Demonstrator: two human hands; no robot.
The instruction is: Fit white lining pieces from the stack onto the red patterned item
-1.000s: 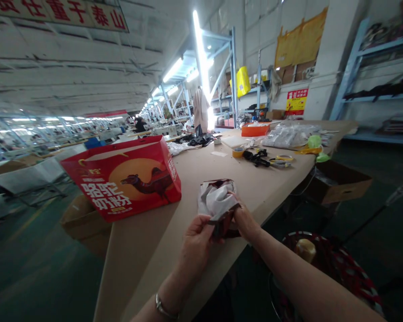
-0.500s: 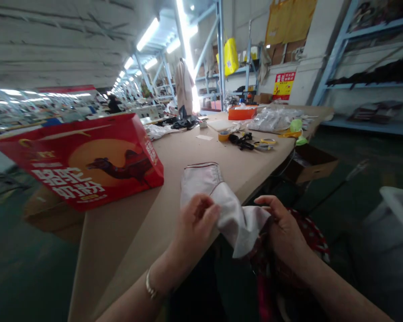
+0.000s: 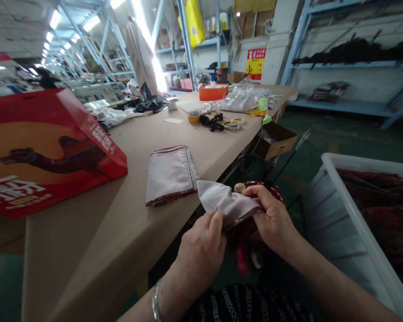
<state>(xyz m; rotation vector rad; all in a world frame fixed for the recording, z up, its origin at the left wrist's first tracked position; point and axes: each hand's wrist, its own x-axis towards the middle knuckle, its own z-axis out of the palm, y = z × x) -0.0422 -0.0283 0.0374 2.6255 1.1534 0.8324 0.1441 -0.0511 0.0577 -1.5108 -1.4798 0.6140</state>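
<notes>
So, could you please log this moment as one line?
left hand: holds white cloth | right hand: holds it too | on table: folded white cloth, red-trimmed | right: white bin of dark red fabric

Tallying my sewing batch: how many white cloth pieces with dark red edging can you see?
2: a folded white cloth piece lies on the table, and a second white cloth piece is held between the left hand and right hand. More may be hidden in the white plastic bin.
</notes>
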